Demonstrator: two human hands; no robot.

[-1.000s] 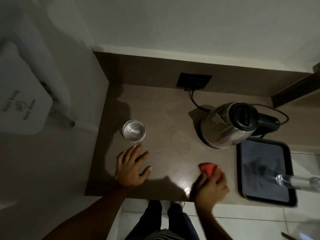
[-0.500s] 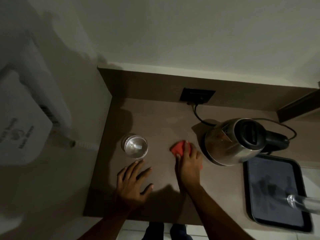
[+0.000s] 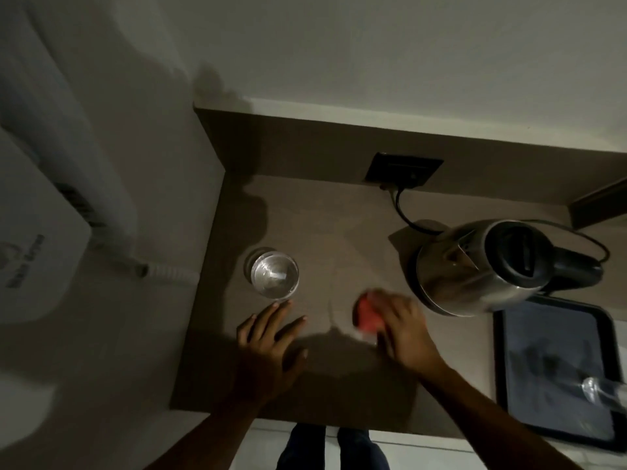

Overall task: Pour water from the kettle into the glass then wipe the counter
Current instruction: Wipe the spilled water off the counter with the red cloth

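A clear glass (image 3: pixel 274 274) holding water stands on the brown counter (image 3: pixel 325 212) at the left. The steel kettle (image 3: pixel 481 266) with a black lid and handle sits at the right, plugged in. My left hand (image 3: pixel 271 337) rests flat on the counter with fingers spread, its fingertips just short of the glass. My right hand (image 3: pixel 403 330) presses a red cloth (image 3: pixel 366 315) onto the counter, just left of the kettle's base; the hand is motion-blurred. Faint wet streaks show on the counter between glass and kettle.
A black tray (image 3: pixel 556 374) lies at the right front with a clear bottle (image 3: pixel 604 388) on it. A wall socket (image 3: pixel 403 171) and the kettle cord (image 3: pixel 403 212) are at the back. A white appliance (image 3: pixel 34 252) hangs on the left wall. My legs show below the counter's front edge.
My right hand has swept the red cloth from the front of the counter up to the middle, then back right toward the kettle. My left hand has stayed flat.
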